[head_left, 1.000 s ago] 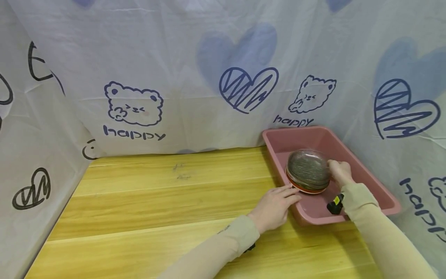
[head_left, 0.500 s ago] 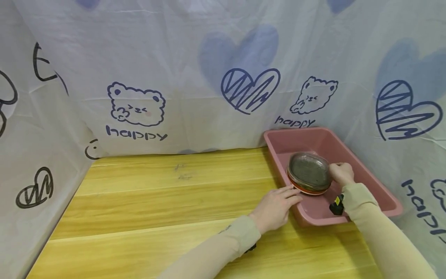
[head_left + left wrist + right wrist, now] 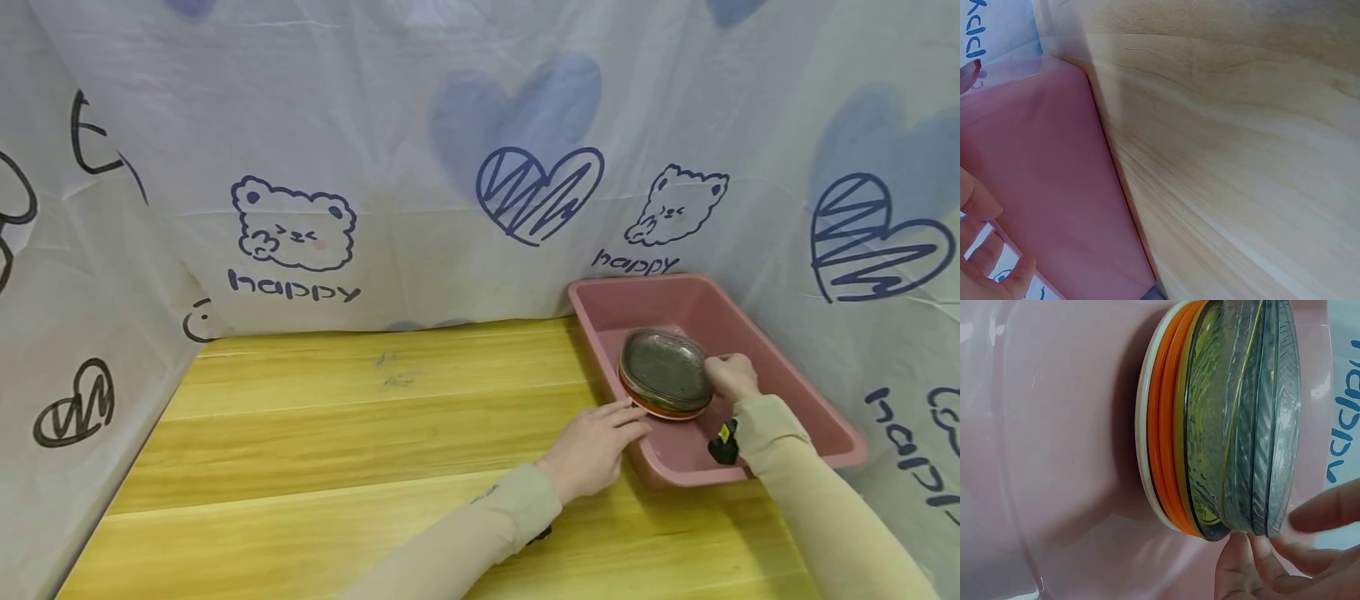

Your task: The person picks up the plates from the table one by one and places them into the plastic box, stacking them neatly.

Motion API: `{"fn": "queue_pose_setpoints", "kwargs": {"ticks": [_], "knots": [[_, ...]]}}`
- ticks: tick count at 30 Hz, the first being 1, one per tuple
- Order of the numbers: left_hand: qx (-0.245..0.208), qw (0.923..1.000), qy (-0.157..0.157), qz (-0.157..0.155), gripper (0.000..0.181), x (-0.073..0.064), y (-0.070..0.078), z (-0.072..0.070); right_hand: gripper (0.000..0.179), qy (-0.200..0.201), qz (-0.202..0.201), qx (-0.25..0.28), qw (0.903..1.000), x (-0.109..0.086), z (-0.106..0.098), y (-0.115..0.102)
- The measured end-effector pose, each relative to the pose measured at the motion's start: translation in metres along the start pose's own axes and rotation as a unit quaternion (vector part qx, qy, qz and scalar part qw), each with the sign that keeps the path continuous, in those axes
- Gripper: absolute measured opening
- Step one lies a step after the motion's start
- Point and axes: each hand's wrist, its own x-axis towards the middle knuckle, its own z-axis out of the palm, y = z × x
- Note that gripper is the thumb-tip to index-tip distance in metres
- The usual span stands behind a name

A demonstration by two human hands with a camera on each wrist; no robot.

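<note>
A stack of plates (image 3: 666,367) stands inside the pink basin (image 3: 795,387), clear glass ones on top. Lower layers show an orange plate (image 3: 1166,425), with white beneath and yellow-green above. My right hand (image 3: 735,377) reaches in from the right. In the right wrist view its fingertips (image 3: 1238,547) pinch at the edge of the upper glass plates (image 3: 1266,437), thumb near the top one. My left hand (image 3: 592,442) rests at the basin's near left rim, fingers extended over it toward the bottom of the stack. Its fingers (image 3: 1019,275) show at the rim in the left wrist view.
The basin sits at the right of a wooden table (image 3: 337,433). A white printed cloth (image 3: 405,167) hangs behind it and along both sides. A black wrist camera (image 3: 723,446) on my right wrist is inside the basin near its front wall.
The blurred top glass plate has come to rest on the stack, its rounded-square outline now sharp. My right hand has shifted slightly at its edge. The left hand stays at the rim.
</note>
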Motion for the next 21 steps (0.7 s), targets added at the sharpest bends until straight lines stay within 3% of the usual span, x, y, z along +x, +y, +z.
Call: {"fn": "queue_pose_setpoints", "kwargs": {"ticks": [11,13,17,21], "knots": [[-0.005,0.9999,0.01,0.007,0.048,-0.0006,0.0002,0.0,0.026,-0.01,-0.003,0.0,0.9999,0.0014,0.0014,0.0026],[-0.005,0.9999,0.01,0.006,0.048,-0.001,0.0001,0.0,0.031,-0.01,-0.002,-0.01,0.9999,-0.0001,0.0018,0.0009],[-0.007,1.0,0.003,0.003,0.048,-0.0015,0.0006,-0.0007,0.059,-0.018,0.007,-0.031,0.9993,-0.0014,0.0023,-0.0006],[-0.006,1.0,-0.005,0.0,0.05,-0.0008,0.001,-0.0012,0.063,-0.026,0.015,-0.036,0.9989,0.0018,0.0029,0.0005]]}}
